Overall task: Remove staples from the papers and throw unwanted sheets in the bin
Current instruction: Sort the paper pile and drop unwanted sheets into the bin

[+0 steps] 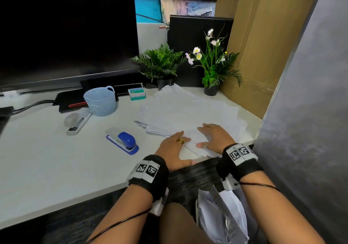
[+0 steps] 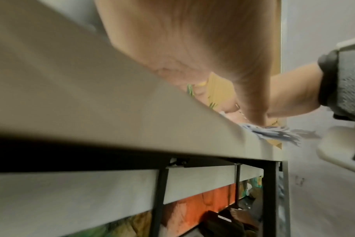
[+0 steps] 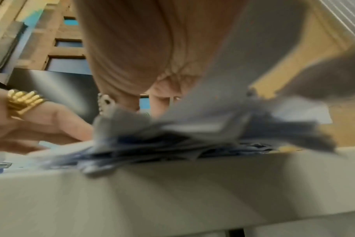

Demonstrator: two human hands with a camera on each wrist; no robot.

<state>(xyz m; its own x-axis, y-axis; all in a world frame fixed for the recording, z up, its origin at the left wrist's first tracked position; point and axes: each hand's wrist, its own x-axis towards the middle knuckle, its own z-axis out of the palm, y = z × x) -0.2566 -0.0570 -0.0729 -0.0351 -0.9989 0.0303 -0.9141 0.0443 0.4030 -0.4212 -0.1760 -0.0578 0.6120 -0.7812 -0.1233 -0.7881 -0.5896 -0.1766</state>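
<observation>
Sitting at a white desk (image 1: 47,161), person facing a dark monitor (image 1: 66,33) along the back edge. Papers (image 1: 188,108) lie in a loose, fanned heap at the desk's right end, reaching from the front edge back toward two potted plants (image 1: 212,68). Bin bag (image 1: 224,219) stands on the floor below the front edge, under the right wrist, already holding white sheets. Right hand (image 1: 216,137) lies flat, fingers spread, on the nearest sheets; left hand (image 1: 174,149) rests beside it with straight fingers on the same bundle, thumb at the desk edge. Neither grips anything. Blue stapler (image 1: 123,140) sits just left of the heap; a grey one (image 1: 77,121) and a mesh basket (image 1: 100,100) stand further back. Judgement: sheets are light, limp, slippery on each other; pin the bundle flat and lift at its corner, where a staple likely sits — none is visible.
</observation>
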